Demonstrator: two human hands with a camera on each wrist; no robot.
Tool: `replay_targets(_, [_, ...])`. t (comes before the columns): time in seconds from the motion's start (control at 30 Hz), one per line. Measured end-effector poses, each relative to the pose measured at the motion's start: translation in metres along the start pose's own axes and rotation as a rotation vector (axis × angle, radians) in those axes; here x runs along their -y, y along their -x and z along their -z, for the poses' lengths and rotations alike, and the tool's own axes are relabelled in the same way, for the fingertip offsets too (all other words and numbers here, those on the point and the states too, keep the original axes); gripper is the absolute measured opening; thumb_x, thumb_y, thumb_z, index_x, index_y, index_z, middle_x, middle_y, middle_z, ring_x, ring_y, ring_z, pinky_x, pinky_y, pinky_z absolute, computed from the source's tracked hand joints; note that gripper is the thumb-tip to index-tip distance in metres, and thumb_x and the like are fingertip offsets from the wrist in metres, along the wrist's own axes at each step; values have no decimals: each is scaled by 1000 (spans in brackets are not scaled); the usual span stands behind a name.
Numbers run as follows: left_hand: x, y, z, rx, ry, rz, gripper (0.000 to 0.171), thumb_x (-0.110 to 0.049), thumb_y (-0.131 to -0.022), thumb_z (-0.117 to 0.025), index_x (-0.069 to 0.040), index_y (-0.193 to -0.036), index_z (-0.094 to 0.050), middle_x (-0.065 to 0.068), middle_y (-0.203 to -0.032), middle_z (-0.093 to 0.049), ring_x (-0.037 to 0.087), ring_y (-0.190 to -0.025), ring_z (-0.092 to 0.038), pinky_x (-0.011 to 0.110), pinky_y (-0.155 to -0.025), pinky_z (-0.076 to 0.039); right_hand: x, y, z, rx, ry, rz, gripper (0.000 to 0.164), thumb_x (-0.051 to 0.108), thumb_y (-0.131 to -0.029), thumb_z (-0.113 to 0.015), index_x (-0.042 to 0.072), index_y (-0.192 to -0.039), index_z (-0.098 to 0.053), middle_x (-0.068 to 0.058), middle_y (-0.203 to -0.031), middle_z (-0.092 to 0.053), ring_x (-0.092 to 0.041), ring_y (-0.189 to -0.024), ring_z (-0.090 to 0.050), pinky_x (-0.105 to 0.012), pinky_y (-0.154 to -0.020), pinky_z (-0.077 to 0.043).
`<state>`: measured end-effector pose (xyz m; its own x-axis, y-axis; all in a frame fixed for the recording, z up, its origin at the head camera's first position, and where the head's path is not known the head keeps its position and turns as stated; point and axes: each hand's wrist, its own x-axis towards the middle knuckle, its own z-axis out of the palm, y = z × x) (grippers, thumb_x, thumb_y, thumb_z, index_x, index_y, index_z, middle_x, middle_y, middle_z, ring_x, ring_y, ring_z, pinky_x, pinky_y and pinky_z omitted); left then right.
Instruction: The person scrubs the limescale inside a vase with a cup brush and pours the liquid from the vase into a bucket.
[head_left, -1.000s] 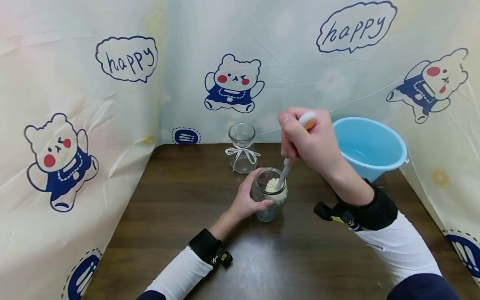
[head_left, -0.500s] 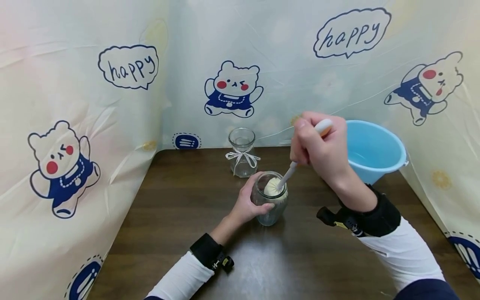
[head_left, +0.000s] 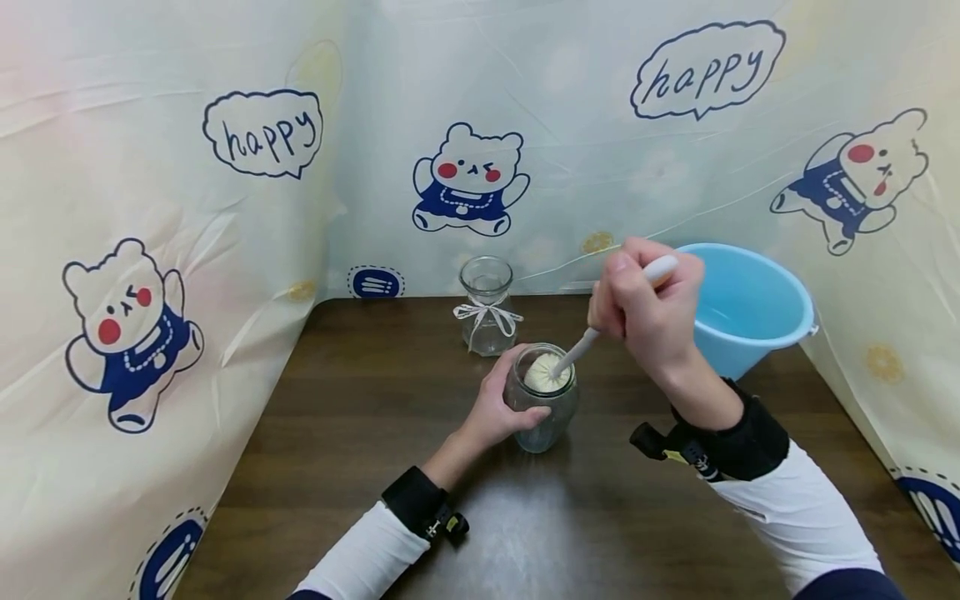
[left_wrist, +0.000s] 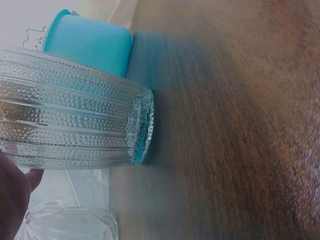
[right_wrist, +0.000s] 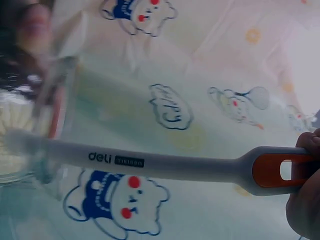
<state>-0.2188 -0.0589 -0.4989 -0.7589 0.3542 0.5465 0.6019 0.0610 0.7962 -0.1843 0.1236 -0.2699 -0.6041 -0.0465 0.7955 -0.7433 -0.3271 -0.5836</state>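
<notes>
My left hand (head_left: 497, 408) grips a clear glass jar (head_left: 543, 425) from its left side, thumb across the front below the rim. In the left wrist view the jar wall (left_wrist: 70, 115) shows a dotted, ribbed pattern. My right hand (head_left: 654, 304) holds a sponge cup brush by its white and orange handle (right_wrist: 195, 167), its fingers curled round the end. The handle slants down leftward into the jar's mouth. The brush's cream, pleated sponge head (head_left: 542, 372) sits inside the jar, close under the rim.
A second glass jar (head_left: 489, 335) with a white ribbon bow stands behind, near the table's back edge. A light blue bucket (head_left: 750, 337) stands at the back right, beyond my right hand. A bear-printed cloth (head_left: 360, 167) surrounds the brown wooden table (head_left: 360, 400).
My right hand has moved right, and the brush handle now leans lower. The sponge head shows higher in the jar's mouth. The left hand keeps its grip on the jar. The view shifted slightly.
</notes>
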Motion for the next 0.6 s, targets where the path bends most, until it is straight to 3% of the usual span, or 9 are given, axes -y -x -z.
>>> replay_targets(0.1, [-1, -1, 0, -8, 9, -20, 90, -60, -82, -79, -10, -150, -48, 12, -140, -61, 27, -127, -58, 43, -110, -45, -1, 2, -3, -6, -28, 42, 38, 0, -92, -48, 1, -55, -38, -3, -41, -36, -14, -31, -34, -30, -34, -31])
replay_targets(0.27, [-1, 2, 0, -5, 3, -11, 89, -53, -81, -82, -9, -149, -47, 16, -139, -61, 31, -124, -59, 45, -107, -47, -29, 23, -6, 45, -36, 60, 35, -2, -92, -49, 3, -58, -41, -2, -42, -38, -12, -32, -37, -27, -34, -34])
replay_targets(0.47, [0, 4, 1, 2, 35, 8, 85, -23, -75, -85, -10, -150, -47, 17, -138, -60, 32, -119, -60, 40, -101, -51, -60, 50, -7, 123, 60, -52, 30, -2, -93, -51, 5, -63, -48, -3, -45, -44, -12, -36, -41, -26, -34, -36])
replay_targets(0.6, [-3, 3, 3, 7, 39, 13, 85, -33, -79, -85, -11, -151, -46, 14, -139, -59, 30, -120, -60, 39, -102, -50, -61, 47, -8, 85, 91, -100, 34, 5, -96, -53, 6, -63, -48, -2, -46, -45, -13, -36, -43, -28, -36, -37])
